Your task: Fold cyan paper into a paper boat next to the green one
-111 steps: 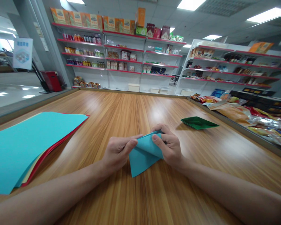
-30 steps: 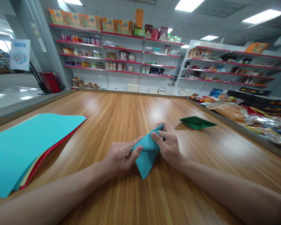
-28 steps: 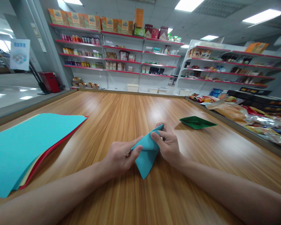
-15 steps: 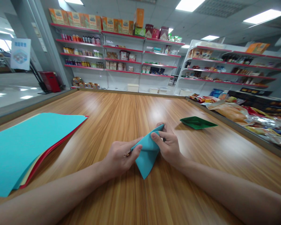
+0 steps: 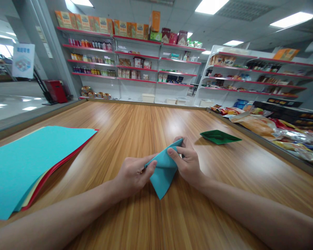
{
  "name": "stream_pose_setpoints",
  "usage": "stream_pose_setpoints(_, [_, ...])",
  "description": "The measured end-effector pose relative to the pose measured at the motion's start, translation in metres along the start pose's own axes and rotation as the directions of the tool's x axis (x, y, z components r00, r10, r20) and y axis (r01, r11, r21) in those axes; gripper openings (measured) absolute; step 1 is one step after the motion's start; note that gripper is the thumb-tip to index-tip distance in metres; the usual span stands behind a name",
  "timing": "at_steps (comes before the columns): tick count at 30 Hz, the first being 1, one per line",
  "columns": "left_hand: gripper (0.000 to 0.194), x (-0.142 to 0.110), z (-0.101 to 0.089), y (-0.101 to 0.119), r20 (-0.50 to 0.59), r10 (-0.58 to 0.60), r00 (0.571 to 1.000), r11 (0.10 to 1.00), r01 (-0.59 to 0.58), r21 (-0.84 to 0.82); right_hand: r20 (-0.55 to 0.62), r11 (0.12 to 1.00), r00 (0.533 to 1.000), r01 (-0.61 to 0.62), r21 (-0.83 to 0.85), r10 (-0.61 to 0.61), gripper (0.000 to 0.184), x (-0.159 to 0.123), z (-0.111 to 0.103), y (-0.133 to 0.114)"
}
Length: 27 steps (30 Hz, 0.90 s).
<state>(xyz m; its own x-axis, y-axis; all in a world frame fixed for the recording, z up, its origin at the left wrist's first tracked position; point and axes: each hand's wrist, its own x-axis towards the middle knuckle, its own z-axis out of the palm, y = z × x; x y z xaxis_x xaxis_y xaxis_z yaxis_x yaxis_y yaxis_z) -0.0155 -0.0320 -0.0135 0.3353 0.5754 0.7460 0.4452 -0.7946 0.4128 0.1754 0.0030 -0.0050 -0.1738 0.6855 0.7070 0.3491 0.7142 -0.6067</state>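
Observation:
A folded sheet of light blue paper [image 5: 163,177] is held up between my two hands, a pointed corner hanging down toward the table. At its left end, my left hand [image 5: 135,173] pinches it between thumb and fingers. My right hand [image 5: 187,161] grips the upper right part, with the thumb pressed on the front face and the fingers behind it, partly hidden. Beyond my right hand, a folded green paper boat [image 5: 220,136] lies on the wooden table [image 5: 125,128].
At the left lies a stack of coloured paper [image 5: 41,156], blue on top with cream and red beneath. Packaged snacks [image 5: 273,128] line the right side past the table's raised edge. Stocked shelves [image 5: 135,52] stand behind the far edge.
Almost nothing differs. Both hands keep the same grip on the blue paper, with only a very slight shift.

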Motion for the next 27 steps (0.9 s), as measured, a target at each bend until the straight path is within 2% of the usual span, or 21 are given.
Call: stream_pose_setpoints(27, [0.029,-0.002,0.0011,-0.0011,-0.012,-0.018,1.0,1.0,0.018,-0.023,0.011,0.999,1.0,-0.005,-0.034,0.005,0.036,-0.0008,-0.0006,0.0021])
